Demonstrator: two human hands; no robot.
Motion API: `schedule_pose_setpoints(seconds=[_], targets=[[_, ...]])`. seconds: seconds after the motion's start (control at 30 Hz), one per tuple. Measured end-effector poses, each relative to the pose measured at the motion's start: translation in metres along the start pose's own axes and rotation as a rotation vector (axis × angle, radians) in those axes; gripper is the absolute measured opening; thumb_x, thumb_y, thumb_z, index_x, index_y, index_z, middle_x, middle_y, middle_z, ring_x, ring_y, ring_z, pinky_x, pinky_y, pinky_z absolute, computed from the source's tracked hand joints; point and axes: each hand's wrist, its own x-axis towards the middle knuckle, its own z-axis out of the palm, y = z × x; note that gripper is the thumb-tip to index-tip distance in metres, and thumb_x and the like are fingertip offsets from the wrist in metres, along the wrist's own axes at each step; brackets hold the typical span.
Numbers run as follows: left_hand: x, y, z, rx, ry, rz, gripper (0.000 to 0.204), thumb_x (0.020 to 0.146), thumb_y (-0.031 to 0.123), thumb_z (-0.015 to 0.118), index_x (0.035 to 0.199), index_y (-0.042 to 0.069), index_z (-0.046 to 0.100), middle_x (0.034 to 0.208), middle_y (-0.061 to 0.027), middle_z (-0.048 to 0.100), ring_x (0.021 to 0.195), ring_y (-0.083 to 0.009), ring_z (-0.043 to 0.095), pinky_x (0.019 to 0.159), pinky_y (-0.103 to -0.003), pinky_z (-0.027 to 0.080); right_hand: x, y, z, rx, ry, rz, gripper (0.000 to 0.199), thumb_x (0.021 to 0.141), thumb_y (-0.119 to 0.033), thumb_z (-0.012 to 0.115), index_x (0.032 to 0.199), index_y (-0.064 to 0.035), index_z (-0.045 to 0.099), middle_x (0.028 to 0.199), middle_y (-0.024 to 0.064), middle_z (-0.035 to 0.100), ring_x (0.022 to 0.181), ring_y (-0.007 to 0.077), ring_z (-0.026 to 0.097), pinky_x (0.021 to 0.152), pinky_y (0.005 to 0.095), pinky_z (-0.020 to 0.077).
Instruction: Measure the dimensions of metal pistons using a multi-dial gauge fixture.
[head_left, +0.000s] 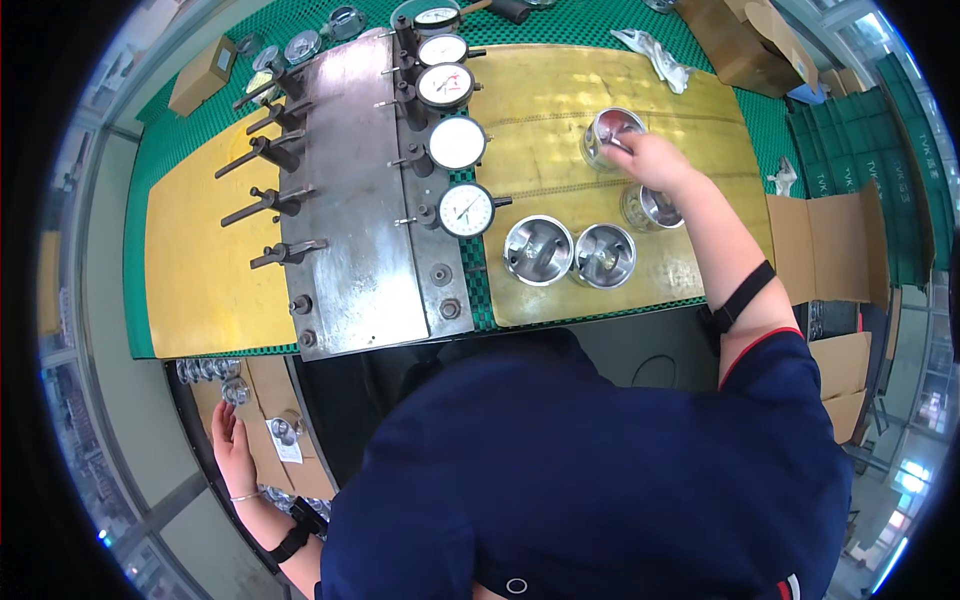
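Observation:
On the yellow sheet at the right, my right hand [650, 162] grips the rim of a silver piston [598, 128], its fingers reaching into the hollow end. Close by, partly under my wrist, stands a second piston [640, 210]. Two more pistons, one on the left [538, 250] and one on the right [605, 256], stand side by side nearer the front edge, hollow ends up. Down at the lower left, my left hand [232, 448] is stretched out with fingers apart. Its fingertips are at a piston [236, 391] over a cardboard box; whether they touch it I cannot tell.
A steel plate fixture [355, 200] carries several dial gauges [466, 210] and dark clamps [275, 205]. In the box [265, 375] at lower left lie more pistons and a paper slip. Open cartons [825, 245] and green cases [845, 140] stand at the right. A plastic bag [655, 58] lies at the back.

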Motion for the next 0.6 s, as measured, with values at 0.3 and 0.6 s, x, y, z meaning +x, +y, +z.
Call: schedule_pose_setpoints(seconds=[0.3,0.6], targets=[[0.028,0.064,0.03,-0.025,-0.081,0.197,0.043,0.095,0.004,0.049,0.137,0.0,0.04,0.135,-0.0158,0.049,0.125,-0.0226,0.047,0.106,-0.034,0.035,-0.008,0.006,0.014,0.265,0.166,0.163,0.033,0.086,-0.027,0.062,0.11,-0.005,0.062,0.092,0.0142,0.068,0.086,0.0271,0.064,0.076,0.041,0.0495],[0.02,0.19,0.079,-0.092,-0.29,0.524,0.041,0.089,-0.003,0.049,0.129,-0.003,0.048,0.127,-0.0137,0.056,0.117,-0.0223,0.053,0.102,-0.034,0.039,-0.138,-0.103,-0.042,1.75,0.093,0.129,0.02,0.095,-0.016,0.053,0.104,0.0013,0.058,0.06,-0.0067,0.043,0.04,0.0005,0.026,0.036,0.0186,0.0196]])
